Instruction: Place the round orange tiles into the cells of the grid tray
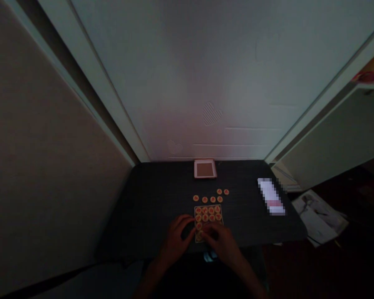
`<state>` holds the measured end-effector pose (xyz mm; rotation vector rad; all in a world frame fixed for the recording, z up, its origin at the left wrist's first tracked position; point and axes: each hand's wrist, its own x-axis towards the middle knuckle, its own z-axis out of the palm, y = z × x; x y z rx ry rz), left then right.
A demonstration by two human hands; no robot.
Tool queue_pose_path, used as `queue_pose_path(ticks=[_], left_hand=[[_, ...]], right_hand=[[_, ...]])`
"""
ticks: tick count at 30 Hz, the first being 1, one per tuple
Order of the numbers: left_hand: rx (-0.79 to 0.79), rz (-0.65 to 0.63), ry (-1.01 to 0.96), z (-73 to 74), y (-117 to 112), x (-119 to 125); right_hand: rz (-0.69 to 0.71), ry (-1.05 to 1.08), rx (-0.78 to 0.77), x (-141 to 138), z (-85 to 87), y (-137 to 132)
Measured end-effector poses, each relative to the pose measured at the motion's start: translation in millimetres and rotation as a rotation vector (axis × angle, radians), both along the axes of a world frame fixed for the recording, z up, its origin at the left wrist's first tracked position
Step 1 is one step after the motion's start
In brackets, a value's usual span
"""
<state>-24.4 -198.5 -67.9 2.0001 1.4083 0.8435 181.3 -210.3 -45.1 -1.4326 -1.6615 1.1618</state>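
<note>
A shallow square box [222, 216] with a light rim lies near the front of the dark table. Rows of round wooden Chinese chess pieces [205, 217] with red marks fill its far part. My left hand [177, 236] rests at the box's left edge, thumb and forefinger apart, their tips against the rim. My right hand [222, 241] reaches over the near part of the box. Its thumb and forefinger come together on a piece [199, 236] in the near left corner. That hand hides much of the near rows. Several loose pieces [212, 199] lie just beyond the box.
A pale rectangular lid or tray [205, 160] stands at the table's back edge, by a white panel [187, 83]. A lit, pixelated phone-like object [271, 197] lies on the right of the dark table [149, 199]. Papers [321, 216] sit lower, off its right side.
</note>
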Motion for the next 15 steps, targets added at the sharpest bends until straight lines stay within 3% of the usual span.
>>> queue_pose_path(ticks=[15], left_hand=[[0.017, 0.02, -0.009, 0.5, -1.0, 1.2]], right_hand=[[-0.002, -0.157, 0.13, -10.2, -4.4, 0.1]])
